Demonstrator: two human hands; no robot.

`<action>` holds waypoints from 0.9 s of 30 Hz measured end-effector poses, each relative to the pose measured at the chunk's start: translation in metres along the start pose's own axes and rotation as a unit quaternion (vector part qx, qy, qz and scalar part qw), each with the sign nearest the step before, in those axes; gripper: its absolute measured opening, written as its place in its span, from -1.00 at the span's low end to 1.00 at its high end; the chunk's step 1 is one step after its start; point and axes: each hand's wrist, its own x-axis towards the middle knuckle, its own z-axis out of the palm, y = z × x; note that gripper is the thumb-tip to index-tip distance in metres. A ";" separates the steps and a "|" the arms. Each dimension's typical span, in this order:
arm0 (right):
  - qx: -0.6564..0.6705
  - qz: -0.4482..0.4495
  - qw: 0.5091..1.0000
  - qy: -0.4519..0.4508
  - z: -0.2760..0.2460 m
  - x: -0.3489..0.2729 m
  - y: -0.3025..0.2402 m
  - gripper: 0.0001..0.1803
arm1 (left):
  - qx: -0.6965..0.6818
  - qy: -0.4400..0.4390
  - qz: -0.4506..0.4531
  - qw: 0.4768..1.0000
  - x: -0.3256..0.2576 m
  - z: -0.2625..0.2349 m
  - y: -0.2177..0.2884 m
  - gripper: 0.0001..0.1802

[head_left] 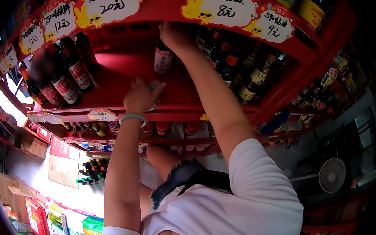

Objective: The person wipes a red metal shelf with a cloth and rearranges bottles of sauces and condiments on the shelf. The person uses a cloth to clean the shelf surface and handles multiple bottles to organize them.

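My right hand (174, 34) reaches up and deep into a red shelf (126, 66) and is closed around the top of a dark bottle with a white and red label (162, 59). The bottle is upright, at the back of a bare patch of the shelf. My left hand (141, 95), with a pale bangle on its wrist, rests on the shelf's front part. It presses a small greyish cloth-like thing (156, 86) against the shelf; most of that thing is hidden by the fingers.
Dark bottles with red caps (232, 66) stand crowded on the right of the shelf, and labelled dark bottles (67, 82) on the left. Paper price cards (229, 8) hang along the upper shelf edge. Lower shelves hold small jars (161, 128). A white fan (332, 174) stands low right.
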 end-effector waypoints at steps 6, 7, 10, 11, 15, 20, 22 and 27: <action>-0.008 0.073 0.973 -0.217 -0.061 -0.002 -0.038 -0.64 | -0.127 -0.053 0.092 0.986 -0.002 -0.010 -0.007 -0.05; 0.006 0.091 0.963 -0.252 -0.071 -0.003 -0.041 -0.64 | -0.157 -0.091 0.098 0.979 -0.005 -0.014 -0.003 -0.05; 0.057 0.101 0.951 -0.288 -0.082 -0.007 -0.033 -0.64 | -0.236 -0.190 0.074 0.950 -0.014 -0.031 0.009 -0.06; 0.082 0.100 0.950 -0.284 -0.083 -0.009 -0.028 -0.63 | -0.247 -0.176 0.073 0.950 -0.017 -0.030 0.011 -0.08; 0.226 0.082 0.936 -0.256 -0.079 -0.024 -0.016 -0.58 | -0.285 -0.181 0.064 0.939 -0.014 -0.025 0.014 -0.18; 0.301 0.041 0.945 -0.119 -0.075 -0.035 -0.023 -0.41 | -0.332 -0.088 0.173 0.923 0.012 0.012 -0.013 -0.35; 0.304 0.035 0.949 -0.073 -0.081 -0.041 -0.019 -0.42 | -0.325 -0.112 0.152 0.926 0.014 0.013 -0.012 -0.41; 0.429 0.153 0.890 -0.031 -0.173 -0.087 -0.030 -0.53 | -0.332 -0.128 0.136 0.925 0.010 0.007 -0.005 -0.43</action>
